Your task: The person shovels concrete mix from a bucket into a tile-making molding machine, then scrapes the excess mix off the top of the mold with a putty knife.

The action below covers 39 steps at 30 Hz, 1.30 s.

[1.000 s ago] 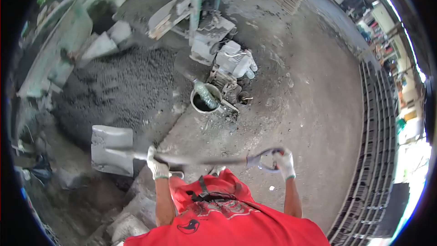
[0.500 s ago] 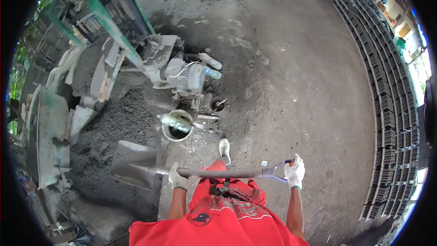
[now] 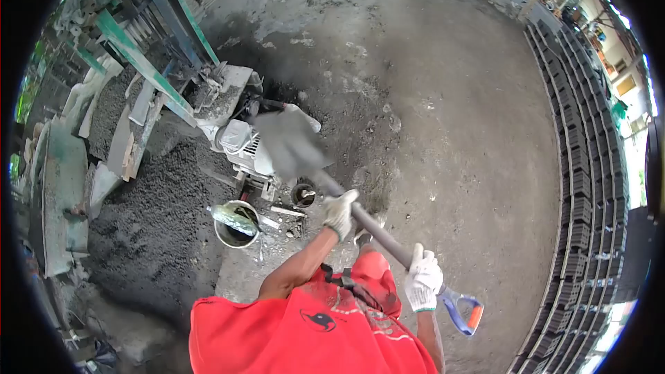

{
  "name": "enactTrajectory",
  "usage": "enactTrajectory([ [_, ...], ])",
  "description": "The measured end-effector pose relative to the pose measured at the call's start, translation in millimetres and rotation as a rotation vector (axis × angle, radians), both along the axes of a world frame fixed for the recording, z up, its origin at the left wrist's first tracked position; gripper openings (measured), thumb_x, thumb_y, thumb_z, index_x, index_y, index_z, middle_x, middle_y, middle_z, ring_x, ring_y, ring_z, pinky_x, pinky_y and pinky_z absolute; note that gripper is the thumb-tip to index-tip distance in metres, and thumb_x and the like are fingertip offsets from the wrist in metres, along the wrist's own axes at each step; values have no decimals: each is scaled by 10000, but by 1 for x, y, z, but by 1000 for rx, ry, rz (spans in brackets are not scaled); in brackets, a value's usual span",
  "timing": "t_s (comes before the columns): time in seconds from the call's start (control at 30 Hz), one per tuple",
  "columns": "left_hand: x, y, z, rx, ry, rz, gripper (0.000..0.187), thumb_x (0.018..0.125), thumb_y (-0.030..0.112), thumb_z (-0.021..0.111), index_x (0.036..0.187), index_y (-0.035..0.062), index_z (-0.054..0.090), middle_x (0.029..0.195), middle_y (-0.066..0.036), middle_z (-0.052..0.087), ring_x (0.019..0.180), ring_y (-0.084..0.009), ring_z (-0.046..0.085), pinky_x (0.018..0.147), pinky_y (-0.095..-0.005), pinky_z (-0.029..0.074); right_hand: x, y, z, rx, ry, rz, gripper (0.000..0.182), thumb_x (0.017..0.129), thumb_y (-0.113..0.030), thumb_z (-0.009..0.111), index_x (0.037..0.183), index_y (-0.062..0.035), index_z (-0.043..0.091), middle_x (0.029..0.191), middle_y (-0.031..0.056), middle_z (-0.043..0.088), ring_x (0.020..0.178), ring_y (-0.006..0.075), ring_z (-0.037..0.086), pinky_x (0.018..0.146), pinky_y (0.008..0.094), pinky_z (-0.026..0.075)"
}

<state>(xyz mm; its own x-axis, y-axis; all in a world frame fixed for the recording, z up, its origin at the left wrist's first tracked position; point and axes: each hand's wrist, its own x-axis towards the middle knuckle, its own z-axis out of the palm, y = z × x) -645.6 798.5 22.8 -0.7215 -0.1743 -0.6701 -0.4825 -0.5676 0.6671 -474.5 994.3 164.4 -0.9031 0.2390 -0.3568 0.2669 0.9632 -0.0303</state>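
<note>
Outdoors-style light falls at the far corner of a concrete floor [image 3: 478,166], where we see a person in a red shirt [image 3: 298,336] holding a D-handled shovel [image 3: 381,232] slantwise across the body with both gloved hands. We find the left hand [image 3: 339,213] closed around the middle of the shaft, fingers curled over it. The right hand [image 3: 424,279] appears wrapped around the upper shaft just ahead of the blue D-handle [image 3: 459,310], which no hand grips.

The shovel's blade [image 3: 291,142] is raised in front of a dusty electric motor [image 3: 242,140], hiding part of it; it is blurred, so we cannot fairly say whether it carries a load or touches the motor. We judge the step in hand to be steering the raised blade, and moving it from this pose would call for a firm two-handed hold and clearance around the motor.

Nearby, we see a bucket [image 3: 240,244] with a plastic bottle [image 3: 234,219] lying across its mouth, beside a mound of dark, coarse material [image 3: 159,215] toward the floor's left edge. Long racks of blocks [image 3: 580,187] line the floor's right edge.
</note>
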Motion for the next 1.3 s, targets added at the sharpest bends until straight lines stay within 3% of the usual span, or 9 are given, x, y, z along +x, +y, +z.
enactTrajectory([
  [0.17,-110,76,-16,-8,72,-576,286,830,268,800,942,41,667,919,-90,680,895,-160,666,790,-337,520,-73,106,-38,-235,-13,-26,760,803,-209,724,1500,-107,437,1183,228,643,1024,403,681,878,471,565],
  [0.27,-145,73,-79,-769,495,-575,281,844,291,750,933,36,671,843,-84,678,799,-131,665,733,-316,524,-123,154,-60,-491,-56,-158,766,812,-188,689,1514,-68,406,1082,259,676,994,427,695,892,468,571],
  [0.4,-151,-9,-84,-360,-43,-450,247,830,202,687,666,76,550,628,7,557,497,-109,546,484,-321,449,-205,221,-75,-837,-153,-367,668,756,-103,694,1389,-3,503,961,204,698,749,303,712,707,409,616],
  [0.57,-124,-88,-185,-572,-543,-292,225,898,234,675,853,19,720,666,-123,670,600,-306,706,480,-478,549,-263,291,-131,-963,-220,-601,362,697,-52,728,1038,49,660,766,101,670,641,209,665,606,385,601],
  [0.63,-165,-59,-95,-735,-629,-347,222,917,226,670,874,17,732,754,-130,678,636,-314,715,536,-487,595,-302,317,-171,-919,-141,-560,218,702,-63,737,879,55,687,677,68,645,623,199,653,558,375,577],
  [0.8,-283,-30,-203,-825,164,-995,202,894,261,608,761,112,637,658,-53,542,556,-265,609,478,-439,467,-376,347,-197,-804,-139,-621,129,718,-73,707,724,50,669,671,115,656,572,209,626,533,382,506],
  [0.97,-499,66,-45,-201,-23,-371,134,885,187,690,864,85,606,690,12,535,550,-84,516,485,-288,437,-513,395,-199,-848,-222,-755,76,706,25,710,766,63,683,677,138,666,561,239,638,524,390,522],
  [1.2,-623,37,-146,-11,-13,-148,161,854,79,621,779,122,485,648,36,454,478,-134,470,423,-298,346,-706,446,-229,-1053,-231,-540,105,737,-17,745,765,39,662,662,121,651,540,241,633,499,371,522],
  [1.3,-621,63,-88,-181,-188,-104,291,865,85,620,658,139,422,604,23,412,435,-106,414,365,-276,277,-823,406,-159,-969,-341,-689,132,743,-17,744,808,50,650,672,125,650,525,244,630,471,397,541],
])
